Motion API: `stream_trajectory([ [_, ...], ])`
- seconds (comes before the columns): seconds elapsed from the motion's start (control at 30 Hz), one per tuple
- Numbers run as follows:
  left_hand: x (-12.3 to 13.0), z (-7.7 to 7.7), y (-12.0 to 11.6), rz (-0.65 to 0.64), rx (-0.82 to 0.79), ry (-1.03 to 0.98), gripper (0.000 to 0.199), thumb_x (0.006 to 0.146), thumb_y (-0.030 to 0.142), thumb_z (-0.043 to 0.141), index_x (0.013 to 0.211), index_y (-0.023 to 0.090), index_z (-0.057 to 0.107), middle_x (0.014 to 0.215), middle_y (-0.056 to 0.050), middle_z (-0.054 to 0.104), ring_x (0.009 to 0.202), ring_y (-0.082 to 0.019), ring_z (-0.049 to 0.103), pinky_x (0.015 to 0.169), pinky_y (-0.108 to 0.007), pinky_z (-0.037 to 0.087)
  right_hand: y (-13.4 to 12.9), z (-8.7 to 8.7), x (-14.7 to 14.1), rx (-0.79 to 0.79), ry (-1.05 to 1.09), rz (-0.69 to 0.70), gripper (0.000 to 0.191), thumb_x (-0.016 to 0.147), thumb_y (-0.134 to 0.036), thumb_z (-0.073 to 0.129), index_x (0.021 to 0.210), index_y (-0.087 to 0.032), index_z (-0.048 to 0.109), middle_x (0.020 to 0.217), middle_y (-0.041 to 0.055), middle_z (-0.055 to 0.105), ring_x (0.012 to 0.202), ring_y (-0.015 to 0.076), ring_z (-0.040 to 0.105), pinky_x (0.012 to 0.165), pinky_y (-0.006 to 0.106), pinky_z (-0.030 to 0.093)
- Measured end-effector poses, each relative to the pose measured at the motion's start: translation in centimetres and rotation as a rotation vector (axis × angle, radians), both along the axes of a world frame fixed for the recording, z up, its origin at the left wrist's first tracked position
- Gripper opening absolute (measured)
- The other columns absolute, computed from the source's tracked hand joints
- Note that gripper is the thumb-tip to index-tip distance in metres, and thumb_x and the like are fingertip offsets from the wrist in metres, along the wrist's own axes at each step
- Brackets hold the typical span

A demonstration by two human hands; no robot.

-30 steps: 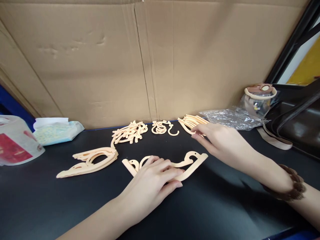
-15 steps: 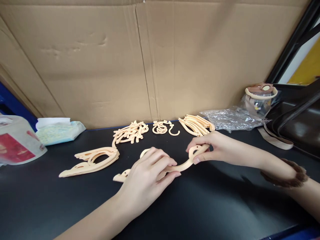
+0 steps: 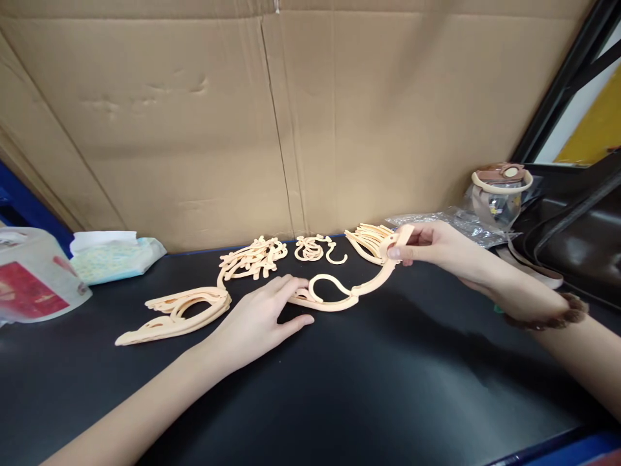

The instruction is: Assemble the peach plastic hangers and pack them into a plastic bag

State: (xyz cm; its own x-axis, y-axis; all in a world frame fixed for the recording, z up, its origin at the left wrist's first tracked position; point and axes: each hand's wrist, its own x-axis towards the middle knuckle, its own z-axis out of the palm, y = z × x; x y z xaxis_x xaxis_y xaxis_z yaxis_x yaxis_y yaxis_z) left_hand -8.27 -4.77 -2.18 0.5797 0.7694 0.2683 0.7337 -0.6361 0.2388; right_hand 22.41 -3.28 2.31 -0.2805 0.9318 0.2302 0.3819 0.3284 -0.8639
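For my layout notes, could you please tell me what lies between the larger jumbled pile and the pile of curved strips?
In the head view, a cluster of hooks lies there, with one hook at its right edge.

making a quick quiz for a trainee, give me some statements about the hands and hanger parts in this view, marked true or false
1. The right hand holds one arm of the jointed hanger. True.
2. The left hand is clear of the hanger. False: it touches the hanger's other arm.
3. A brown band is worn at the left hand's wrist. False: it is at the right hand's wrist.
4. The loose hooks lie between the pile of small parts and the slim strips. True.
5. The tissue pack is right of the slim strips. False: it is at far left.
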Motion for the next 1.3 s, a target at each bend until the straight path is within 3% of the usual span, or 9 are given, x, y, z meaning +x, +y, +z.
stream_trajectory([
  [0.1,0.2,-0.1,0.0,-0.074,-0.016,0.019,0.021,0.093,0.030,0.052,0.114,0.027,0.055,0.114,0.000,0.063,0.100,-0.020,0.063,0.084,-0.031,0.050,0.1,-0.3,-0.2,0.090,0.093,-0.067,0.031,0.076,-0.049,0.071,0.073,-0.019,0.065,0.068,-0.0002,0.059,0.063,0.0128,0.049,0.061,0.028,0.039],
  [0.23,0.8,-0.1,-0.4,-0.110,-0.007,-0.005,0.022,0.097,0.022,0.042,0.115,0.027,0.055,0.111,-0.001,0.064,0.097,-0.018,0.064,0.081,-0.029,0.050,-0.2,-0.8,-1.1,0.138,0.081,-0.057,0.031,0.080,-0.050,0.067,0.077,-0.019,0.067,0.073,0.0013,0.060,0.065,0.0134,0.050,0.060,0.028,0.041],
  [0.4,1.2,-0.4,-0.8,-0.089,-0.042,-0.097,0.024,0.096,0.024,0.045,0.119,0.026,0.053,0.117,-0.002,0.064,0.101,-0.018,0.064,0.086,-0.031,0.050,-0.7,-2.1,-2.6,0.134,-0.103,0.118,0.029,0.079,-0.045,0.070,0.091,-0.018,0.071,0.073,-0.0005,0.059,0.066,0.0131,0.052,0.062,0.028,0.042],
  [0.5,1.2,-0.7,-0.7,-0.025,-0.105,-0.181,0.014,0.093,0.024,0.049,0.105,0.026,0.056,0.107,-0.001,0.065,0.095,-0.019,0.064,0.082,-0.032,0.050,-1.1,-2.7,-3.2,0.152,-0.195,0.262,0.029,0.083,-0.045,0.065,0.092,-0.018,0.071,0.078,0.0009,0.061,0.069,0.0135,0.055,0.065,0.028,0.045],
  [0.6,1.1,-0.9,-0.4,0.063,-0.128,-0.266,0.003,0.091,0.026,0.051,0.094,0.025,0.050,0.093,0.001,0.064,0.081,-0.018,0.063,0.074,-0.033,0.050,-1.4,-2.8,-3.3,0.165,-0.236,0.294,0.029,0.086,-0.046,0.062,0.091,-0.018,0.069,0.083,0.0018,0.062,0.073,0.0145,0.057,0.070,0.028,0.047],
  [0.73,1.2,-1.1,0.3,0.115,-0.175,-0.385,0.017,0.087,0.030,0.055,0.096,0.024,0.042,0.092,0.000,0.064,0.075,-0.017,0.062,0.070,-0.033,0.050,-1.6,-2.9,-3.3,0.152,-0.303,0.252,0.031,0.089,-0.048,0.057,0.090,-0.018,0.067,0.083,0.0024,0.065,0.074,0.0160,0.058,0.069,0.029,0.047],
  [1.1,1.4,-0.7,0.3,0.104,-0.345,-0.523,0.033,0.082,0.038,0.064,0.108,0.023,0.051,0.092,-0.001,0.070,0.084,-0.019,0.063,0.080,-0.037,0.049,-1.3,-3.0,-3.2,0.063,-0.296,0.302,0.030,0.089,-0.046,0.057,0.094,-0.018,0.066,0.081,0.0022,0.067,0.072,0.0158,0.059,0.067,0.028,0.047],
  [1.3,2.1,0.1,-0.3,0.093,-0.537,-0.598,0.021,0.078,0.040,0.068,0.084,0.020,0.068,0.085,-0.001,0.071,0.080,-0.019,0.065,0.074,-0.032,0.049,-1.8,-2.9,-3.6,0.064,-0.272,0.344,0.030,0.092,-0.044,0.054,0.097,-0.017,0.067,0.085,0.0028,0.069,0.076,0.0160,0.060,0.070,0.028,0.047],
])
